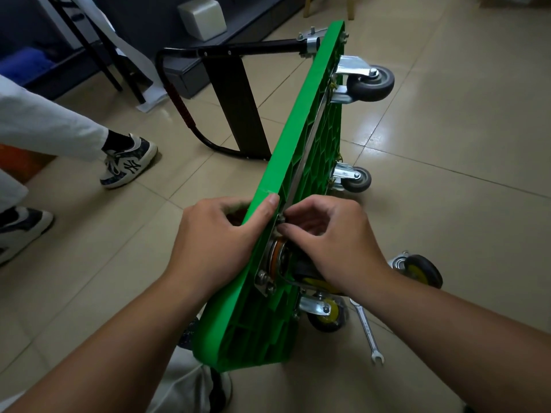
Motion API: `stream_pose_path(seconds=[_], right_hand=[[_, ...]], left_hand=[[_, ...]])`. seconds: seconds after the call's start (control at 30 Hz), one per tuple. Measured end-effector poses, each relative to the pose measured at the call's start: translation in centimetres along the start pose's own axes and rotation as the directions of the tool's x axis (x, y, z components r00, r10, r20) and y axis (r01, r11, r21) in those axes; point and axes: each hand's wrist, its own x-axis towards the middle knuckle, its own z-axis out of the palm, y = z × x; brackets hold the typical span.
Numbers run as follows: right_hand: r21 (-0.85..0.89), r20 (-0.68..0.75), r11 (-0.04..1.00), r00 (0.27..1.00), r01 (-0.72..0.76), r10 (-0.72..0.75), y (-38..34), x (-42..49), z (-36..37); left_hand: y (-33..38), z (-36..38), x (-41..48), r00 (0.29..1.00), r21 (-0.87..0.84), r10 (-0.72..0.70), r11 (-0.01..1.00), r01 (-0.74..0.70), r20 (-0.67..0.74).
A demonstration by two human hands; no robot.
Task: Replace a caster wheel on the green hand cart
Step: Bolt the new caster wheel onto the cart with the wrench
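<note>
The green hand cart (301,135) stands on its long edge, underside facing right, black handle folded out to the left. My left hand (217,234) grips the deck's upper edge, thumb over the rim. My right hand (331,236) pinches a small nut or bolt (281,219) at the top corner of a caster's mounting plate (269,263). That caster's yellow-hubbed wheel (317,283) is mostly hidden under my right wrist. Another yellow-hubbed caster (325,312) is mounted lower down, and two grey casters (371,83) sit at the far end.
A loose caster with a yellow hub (417,269) lies on the tile floor to the right. A silver wrench (368,332) lies beside the cart. Another person's legs and sneakers (128,162) stand at the left. Dark furniture and a chair frame are behind.
</note>
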Motion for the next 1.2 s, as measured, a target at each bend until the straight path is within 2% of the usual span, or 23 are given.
stream_pose_path(seconds=[0.37,0.63,0.87,1.03,1.2], right_hand=[[-0.042,0.033,0.998,0.998,-0.044,0.046,-0.1,0.8,-0.4],[-0.176,0.037,0.978,0.993,0.116,-0.111,0.3,0.4,-0.4],[-0.146,0.035,0.987,0.997,0.072,-0.068,0.8,1.0,-0.7],[-0.135,0.02,0.987,0.996,0.086,-0.084,0.9,0.7,-0.4],[-0.154,0.026,0.987,0.999,0.04,-0.037,1.2,0.9,-0.4]], left_hand=[[0.0,-0.1,0.1,1.0,-0.002,0.0,1.0,0.0,-0.019],[-0.1,0.0,0.2,1.0,-0.009,-0.001,1.0,0.001,-0.021],[0.0,-0.4,-0.1,0.991,-0.028,0.022,0.999,-0.018,0.136],[0.3,-0.4,0.1,0.996,-0.027,0.006,1.0,-0.004,0.092],[0.3,-0.4,0.0,0.996,-0.038,0.01,0.999,-0.007,0.093]])
